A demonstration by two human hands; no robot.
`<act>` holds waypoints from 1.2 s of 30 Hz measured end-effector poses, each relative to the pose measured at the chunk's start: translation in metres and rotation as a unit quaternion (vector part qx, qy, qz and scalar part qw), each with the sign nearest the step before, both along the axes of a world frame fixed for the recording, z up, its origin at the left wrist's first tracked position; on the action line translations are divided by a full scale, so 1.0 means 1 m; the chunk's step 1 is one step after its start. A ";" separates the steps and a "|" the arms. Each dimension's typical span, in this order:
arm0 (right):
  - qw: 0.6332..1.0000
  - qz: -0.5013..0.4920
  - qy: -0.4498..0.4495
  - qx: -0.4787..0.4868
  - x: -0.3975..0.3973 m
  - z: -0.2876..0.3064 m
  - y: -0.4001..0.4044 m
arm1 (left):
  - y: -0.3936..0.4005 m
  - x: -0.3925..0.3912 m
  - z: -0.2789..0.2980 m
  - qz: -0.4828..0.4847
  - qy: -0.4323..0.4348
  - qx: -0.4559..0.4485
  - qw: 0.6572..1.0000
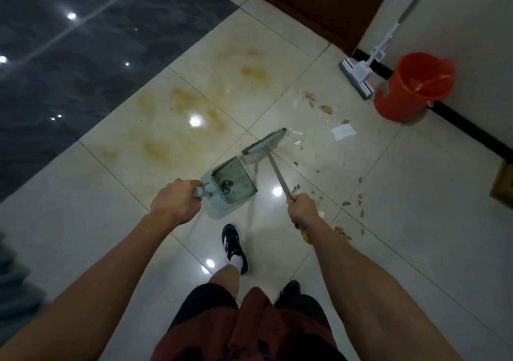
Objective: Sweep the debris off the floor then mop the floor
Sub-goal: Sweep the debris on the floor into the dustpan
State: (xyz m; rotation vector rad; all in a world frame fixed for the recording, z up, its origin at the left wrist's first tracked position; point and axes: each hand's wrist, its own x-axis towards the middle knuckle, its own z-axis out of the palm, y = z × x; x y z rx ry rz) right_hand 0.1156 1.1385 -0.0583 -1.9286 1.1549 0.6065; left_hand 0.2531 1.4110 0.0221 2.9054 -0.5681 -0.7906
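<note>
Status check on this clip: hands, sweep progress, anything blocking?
Left hand grips dustpan; right hand grips broom. Debris scattered on floor, unswept. Mop parked by bucket. Path clear.

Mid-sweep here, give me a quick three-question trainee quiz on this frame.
1. True or false: the left hand grips the dustpan handle.
2. What does the right hand hold? A) mop B) broom C) bucket
3. Fill in: the mop leans on the wall beside the orange ____.

Key: 1 true. 2 B, the broom, its head on the floor beside the scattered debris. 3 bucket.
</note>
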 end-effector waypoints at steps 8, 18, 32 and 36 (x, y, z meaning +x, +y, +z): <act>1.000 0.022 0.004 0.003 0.128 -0.021 0.031 | 0.037 0.092 -0.011 -0.002 0.006 0.018 1.000; 0.997 0.025 0.073 -0.004 0.155 -0.026 0.026 | 0.020 0.135 -0.012 -0.044 0.001 0.040 0.998; 0.996 0.015 0.087 0.000 0.019 -0.004 -0.032 | -0.049 0.048 -0.005 -0.065 -0.009 0.035 0.997; 0.996 0.001 0.089 -0.021 -0.047 -0.001 -0.055 | -0.077 0.010 -0.008 -0.087 -0.011 0.039 0.995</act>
